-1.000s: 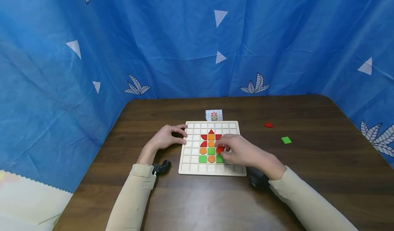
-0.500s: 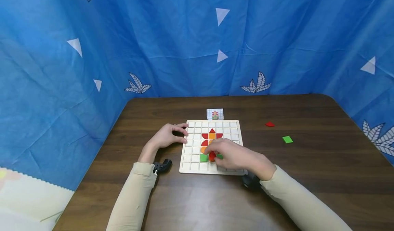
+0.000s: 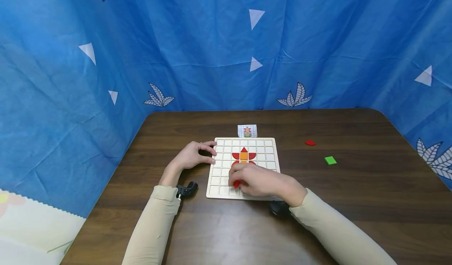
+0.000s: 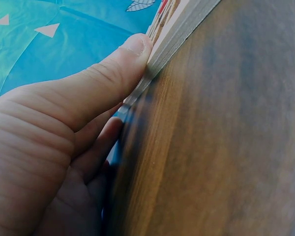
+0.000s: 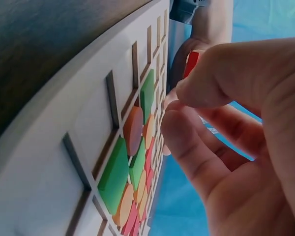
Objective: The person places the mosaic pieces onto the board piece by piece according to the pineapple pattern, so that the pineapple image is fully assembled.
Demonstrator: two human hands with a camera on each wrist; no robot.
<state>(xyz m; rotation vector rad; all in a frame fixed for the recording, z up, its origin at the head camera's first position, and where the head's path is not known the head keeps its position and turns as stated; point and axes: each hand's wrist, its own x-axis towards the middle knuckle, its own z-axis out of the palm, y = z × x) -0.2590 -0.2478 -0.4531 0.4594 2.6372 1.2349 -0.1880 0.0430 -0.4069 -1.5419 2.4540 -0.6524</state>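
My right hand (image 3: 255, 180) pinches a small red tile (image 3: 236, 184) over the lower part of a pale gridded wooden board (image 3: 221, 171). In the right wrist view the red tile (image 5: 191, 64) shows between thumb and fingers, apart from the board. An orange square tile (image 3: 243, 156) and red tiles (image 3: 243, 150) sit in the board's cells; the hand hides others from the head camera. Green square tiles (image 5: 113, 177) and orange round ones (image 5: 133, 130) appear from the right wrist. My left hand (image 3: 190, 155) touches the board's left edge, its thumb (image 4: 113, 73) against it.
Behind the board lies a small printed pattern card (image 3: 247, 130). A loose red tile (image 3: 310, 142) and a green square tile (image 3: 330, 160) rest on the dark wooden table (image 3: 353, 139) to the right. A blue curtain (image 3: 212, 41) hangs behind the table.
My right hand has moved left across the lower board, carrying the red tile from the right side of the tile pattern to its lower left. My left hand stays at the board's edge.
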